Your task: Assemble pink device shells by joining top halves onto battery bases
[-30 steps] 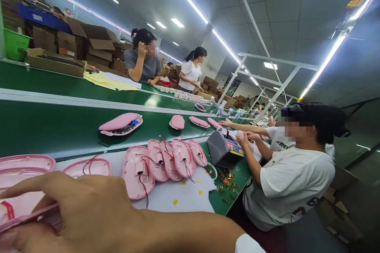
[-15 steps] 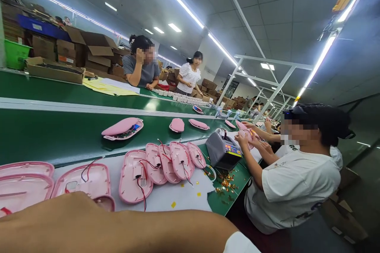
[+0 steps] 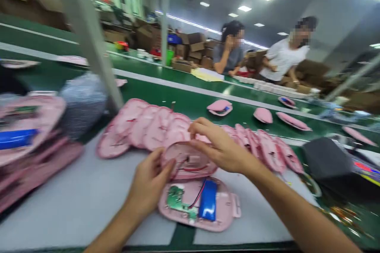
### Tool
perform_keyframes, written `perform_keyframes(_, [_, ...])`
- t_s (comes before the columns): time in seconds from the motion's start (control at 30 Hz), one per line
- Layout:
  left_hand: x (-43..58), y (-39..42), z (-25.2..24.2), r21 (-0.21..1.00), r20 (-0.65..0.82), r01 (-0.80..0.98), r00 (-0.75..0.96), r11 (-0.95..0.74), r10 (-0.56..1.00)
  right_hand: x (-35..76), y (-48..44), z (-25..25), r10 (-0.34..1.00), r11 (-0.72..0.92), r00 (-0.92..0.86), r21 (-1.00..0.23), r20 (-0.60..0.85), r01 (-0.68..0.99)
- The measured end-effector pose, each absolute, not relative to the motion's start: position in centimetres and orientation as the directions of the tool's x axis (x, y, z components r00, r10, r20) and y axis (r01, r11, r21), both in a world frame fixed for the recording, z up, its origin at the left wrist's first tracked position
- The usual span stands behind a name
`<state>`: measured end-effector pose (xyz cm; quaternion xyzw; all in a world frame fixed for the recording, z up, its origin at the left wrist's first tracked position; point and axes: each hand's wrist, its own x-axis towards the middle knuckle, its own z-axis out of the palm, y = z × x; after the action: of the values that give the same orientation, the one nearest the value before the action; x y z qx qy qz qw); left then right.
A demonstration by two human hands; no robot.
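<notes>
Both my hands grip one pink plastic cover [image 3: 190, 162], tilted so that its inner side with red and black wires faces me. My left hand [image 3: 151, 178] pinches its left edge between thumb and fingers. On its upper right edge, my right hand [image 3: 221, 146] has its fingers curled. Just below, a pink shell [image 3: 218, 221] lies face up on the white mat, holding a green circuit board [image 3: 176, 197] and a blue battery [image 3: 208, 200]. Behind the hands, several more pink covers [image 3: 136, 122] lie overlapping in a row.
Pink shells with boards and batteries are stacked at left [image 3: 32, 146], beside a plastic bag [image 3: 84, 102] and a metal post [image 3: 86, 35]. A dark tape dispenser [image 3: 329, 162] stands right. Half-closed pink units [image 3: 219, 106] sit on the green bench; two people are beyond it.
My view has swung left and down. An arm crossed the bottom of the picture earlier; now both hands show, holding a pink cover above the shell with the battery.
</notes>
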<state>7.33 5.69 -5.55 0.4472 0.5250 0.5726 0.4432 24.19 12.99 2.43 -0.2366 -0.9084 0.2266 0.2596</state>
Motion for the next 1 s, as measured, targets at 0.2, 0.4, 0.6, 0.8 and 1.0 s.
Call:
perform_keyframes(0.2, [6.9, 4.4, -6.7, 0.99, 0.072, -0.108, -0.133, -0.086, 0.989, 23.8, 12.0, 1.3, 0.479, 0.859, -0.859, -0.297, 0.177, 0.418])
perform_keyframes(0.4, [7.1, 4.5, -7.5, 0.987, 0.106, -0.114, -0.095, -0.117, 0.99, 22.6, 11.8, -0.3, 0.482, 0.875, -0.852, -0.067, 0.204, 0.479])
perform_keyframes(0.6, [6.9, 4.2, -7.9, 0.99, 0.128, -0.042, -0.078, -0.131, 0.989, 21.7, 10.9, -1.0, 0.496, 0.825, -0.806, 0.115, 0.323, 0.553])
perform_keyframes(0.8, [6.5, 4.3, -7.2, 0.99, 0.114, 0.098, -0.114, -0.102, 0.987, 22.6, 13.0, -0.3, 0.836, 0.546, -0.501, -0.24, 0.224, 0.803])
perform_keyframes(1.0, [5.9, 4.1, -6.1, 0.958, 0.163, 0.26, -0.151, -0.12, 0.975, 23.1, 11.0, 0.5, 0.701, 0.712, -0.566, -0.375, 0.434, 0.594])
